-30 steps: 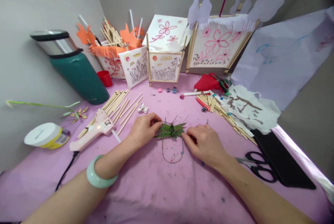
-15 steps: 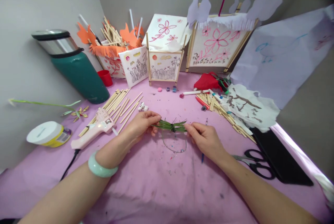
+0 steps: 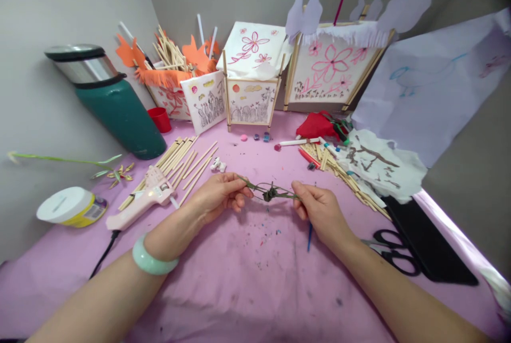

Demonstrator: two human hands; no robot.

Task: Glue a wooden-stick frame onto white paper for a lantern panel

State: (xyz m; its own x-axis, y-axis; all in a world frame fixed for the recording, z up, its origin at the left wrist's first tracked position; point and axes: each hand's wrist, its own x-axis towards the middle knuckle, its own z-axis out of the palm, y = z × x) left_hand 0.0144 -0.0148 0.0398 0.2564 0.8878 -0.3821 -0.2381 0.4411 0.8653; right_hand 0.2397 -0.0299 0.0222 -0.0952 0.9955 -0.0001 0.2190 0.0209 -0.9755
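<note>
A small bundle of green leaf strips [image 3: 270, 192], tied with thin dark wire into a knot at its middle, hangs just above the pink tablecloth [image 3: 255, 284]. My left hand [image 3: 221, 196] pinches its left end with closed fingers. My right hand [image 3: 319, 210] pinches the right end, and the wire is stretched taut between the two. A pale green bangle [image 3: 149, 263] sits on my left wrist.
A pink glue gun [image 3: 139, 199] and loose wooden sticks [image 3: 187, 162] lie to the left, beside a green flask [image 3: 115, 106] and a tape roll [image 3: 72, 207]. Paper lanterns [image 3: 251, 84] stand at the back. Scissors [image 3: 393, 255], pens and crumpled paper [image 3: 383, 164] are on the right.
Both hands lifted the green bundle off the cloth and drew apart. The hanging wire loop has been pulled tight into a knot at the bundle's middle.
</note>
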